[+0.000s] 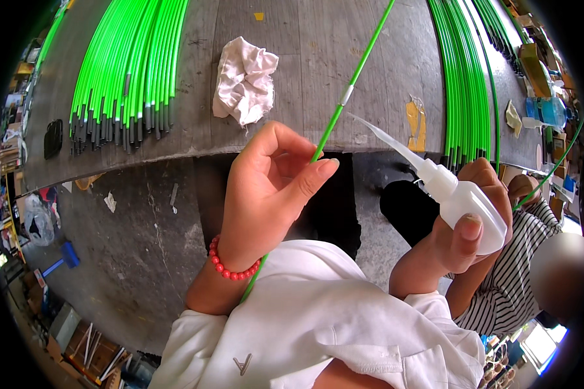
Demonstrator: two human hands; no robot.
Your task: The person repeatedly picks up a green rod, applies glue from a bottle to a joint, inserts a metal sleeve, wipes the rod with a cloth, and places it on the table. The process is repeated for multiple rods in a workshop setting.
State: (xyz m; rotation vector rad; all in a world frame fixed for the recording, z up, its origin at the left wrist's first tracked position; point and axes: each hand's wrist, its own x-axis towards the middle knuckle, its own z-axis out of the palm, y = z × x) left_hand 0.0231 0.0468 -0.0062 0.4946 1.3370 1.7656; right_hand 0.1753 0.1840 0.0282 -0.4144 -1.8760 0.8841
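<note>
My left hand (pixel 272 188), with a red bead bracelet at the wrist, pinches a thin green rod (pixel 363 59) between thumb and fingers. The rod slants from beside my forearm up over the table, and a white band (pixel 347 95) circles it a little above my grip. In my right hand (pixel 462 243) is a white squeeze bottle (pixel 474 211), my thumb and fingers wrapped round its body. Its long tapered nozzle (pixel 389 139) points up and left, and the tip stands close to the rod just below the band, apart from it.
A crumpled white cloth (pixel 244 81) lies on the dark table (pixel 305 39). Bundles of green rods with black ends lie at the left (pixel 133 65) and right (pixel 461 84). Yellow tape scraps (pixel 416 120) stick near the edge. Close on my right sits a person in a striped shirt (pixel 509 272).
</note>
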